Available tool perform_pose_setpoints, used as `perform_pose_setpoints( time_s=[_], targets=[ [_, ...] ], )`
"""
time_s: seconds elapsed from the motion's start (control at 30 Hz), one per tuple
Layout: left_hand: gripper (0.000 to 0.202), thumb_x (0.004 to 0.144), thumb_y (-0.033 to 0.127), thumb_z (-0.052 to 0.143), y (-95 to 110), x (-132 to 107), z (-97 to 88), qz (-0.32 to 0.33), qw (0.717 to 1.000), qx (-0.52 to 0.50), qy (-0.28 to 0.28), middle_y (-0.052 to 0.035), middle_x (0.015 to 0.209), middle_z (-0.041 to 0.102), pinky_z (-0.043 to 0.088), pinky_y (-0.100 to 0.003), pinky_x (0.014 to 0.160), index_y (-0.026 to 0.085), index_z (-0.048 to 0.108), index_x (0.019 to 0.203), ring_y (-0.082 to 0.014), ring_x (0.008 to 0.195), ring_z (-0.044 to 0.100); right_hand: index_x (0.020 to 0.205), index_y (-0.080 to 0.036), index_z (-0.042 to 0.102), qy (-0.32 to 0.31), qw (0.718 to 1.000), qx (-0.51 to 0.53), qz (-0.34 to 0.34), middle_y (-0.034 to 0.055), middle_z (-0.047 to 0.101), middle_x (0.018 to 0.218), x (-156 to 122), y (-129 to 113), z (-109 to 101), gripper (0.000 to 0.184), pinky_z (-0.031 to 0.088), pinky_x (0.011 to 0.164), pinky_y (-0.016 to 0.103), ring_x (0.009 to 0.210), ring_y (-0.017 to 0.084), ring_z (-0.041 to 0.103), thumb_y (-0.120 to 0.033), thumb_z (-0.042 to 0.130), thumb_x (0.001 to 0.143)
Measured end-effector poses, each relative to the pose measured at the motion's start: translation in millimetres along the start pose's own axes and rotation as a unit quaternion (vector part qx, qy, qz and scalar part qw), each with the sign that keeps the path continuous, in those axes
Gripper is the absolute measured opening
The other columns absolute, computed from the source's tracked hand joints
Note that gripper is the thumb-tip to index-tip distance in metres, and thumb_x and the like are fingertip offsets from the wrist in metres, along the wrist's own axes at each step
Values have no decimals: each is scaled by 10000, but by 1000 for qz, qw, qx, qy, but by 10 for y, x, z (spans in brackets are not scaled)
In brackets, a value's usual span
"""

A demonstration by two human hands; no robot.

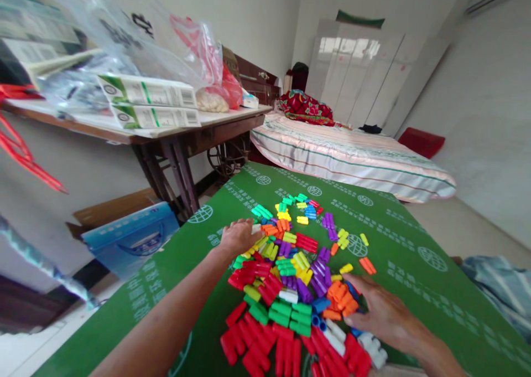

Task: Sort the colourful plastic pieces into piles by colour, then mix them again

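Observation:
A heap of small plastic peg blocks (290,277) in red, green, yellow, purple, orange, blue and white lies spread on a green printed table (398,255). My left hand (238,236) rests at the heap's left edge, fingers curled over white and yellow pieces. My right hand (379,310) lies flat at the heap's right side, fingers stretched toward the orange blocks (341,299), palm over white and blue pieces.
A wooden side table (194,136) at the left holds boxes and plastic bags. A blue box (133,241) stands under it on the floor. A bed (348,155) with a striped cover lies behind, white wardrobes beyond it.

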State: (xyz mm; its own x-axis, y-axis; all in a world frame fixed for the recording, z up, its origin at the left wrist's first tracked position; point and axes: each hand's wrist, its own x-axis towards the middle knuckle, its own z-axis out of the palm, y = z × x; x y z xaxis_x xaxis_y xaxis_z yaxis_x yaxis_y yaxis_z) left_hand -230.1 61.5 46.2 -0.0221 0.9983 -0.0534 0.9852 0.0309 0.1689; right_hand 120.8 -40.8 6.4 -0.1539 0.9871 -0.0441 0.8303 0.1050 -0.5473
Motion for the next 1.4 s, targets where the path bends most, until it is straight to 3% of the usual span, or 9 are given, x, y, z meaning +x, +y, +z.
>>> perform_pose_setpoints(
  time_s=[0.13,0.27,0.53,0.73,0.9,1.03,1.2,1.3,1.4],
  targets=[
    [467,842,498,458,46,47,63,3,1000,-7,-2,-141,1153,608,468,-380,864,171,565,1158,-280,1064,588,1318,-296,532,19,997,-72,-2,49,507,1363,-196,-24,219,703,429,977,333,1183,261,537,-190,646,632],
    [409,858,431,449,137,24,91,6,1000,-7,7,-156,1106,624,475,-363,846,145,589,1114,-273,1022,608,1308,-240,540,54,993,-106,-10,71,501,1362,32,-245,341,670,394,1017,319,1236,247,490,-88,568,656],
    [292,833,305,500,196,-39,65,44,999,-25,3,-92,1086,659,464,-278,870,171,611,1067,-204,1008,619,1238,-216,583,83,996,-22,-30,72,577,1258,556,-550,428,527,427,967,317,1135,228,564,-106,532,724],
    [308,823,260,501,317,-119,77,78,995,-57,6,-76,1092,651,468,-303,882,196,587,1112,-208,1019,614,1135,-219,632,129,990,46,-18,69,626,1164,854,-631,525,395,442,943,324,1060,215,597,-189,582,744],
    [327,803,243,532,502,-201,89,140,986,-84,19,-95,1171,616,438,-348,965,180,568,1122,-236,1119,565,1132,-203,635,147,984,88,-36,71,646,1146,1140,-783,554,383,411,990,338,1109,216,574,-197,574,753],
    [353,808,240,531,603,-284,90,206,972,-107,25,-106,1259,574,380,-315,1051,153,551,1149,-219,1226,493,1115,-211,641,137,978,134,-81,44,658,1139,1266,-942,495,362,443,952,314,1063,191,599,-258,588,760],
    [422,830,233,517,548,-475,40,321,932,-169,11,-110,1391,484,343,-334,1098,160,503,1245,-209,1315,413,1177,-190,606,137,971,174,-90,62,650,1167,1012,-804,300,423,466,931,339,1045,193,613,-309,555,774],
    [463,833,252,531,427,-674,-28,328,931,-159,1,-108,1428,448,344,-358,1100,177,480,1288,-223,1333,390,1155,-165,626,128,975,176,-52,98,679,1092,603,-505,147,459,508,849,376,964,230,644,-369,571,748],
    [508,839,355,545,283,-940,-52,327,937,-123,-4,-117,1453,411,343,-386,1098,188,470,1313,-248,1340,375,1167,-197,632,70,985,156,-5,90,669,1125,82,-212,28,504,517,818,373,1011,253,628,-408,615,710]
  ],
)
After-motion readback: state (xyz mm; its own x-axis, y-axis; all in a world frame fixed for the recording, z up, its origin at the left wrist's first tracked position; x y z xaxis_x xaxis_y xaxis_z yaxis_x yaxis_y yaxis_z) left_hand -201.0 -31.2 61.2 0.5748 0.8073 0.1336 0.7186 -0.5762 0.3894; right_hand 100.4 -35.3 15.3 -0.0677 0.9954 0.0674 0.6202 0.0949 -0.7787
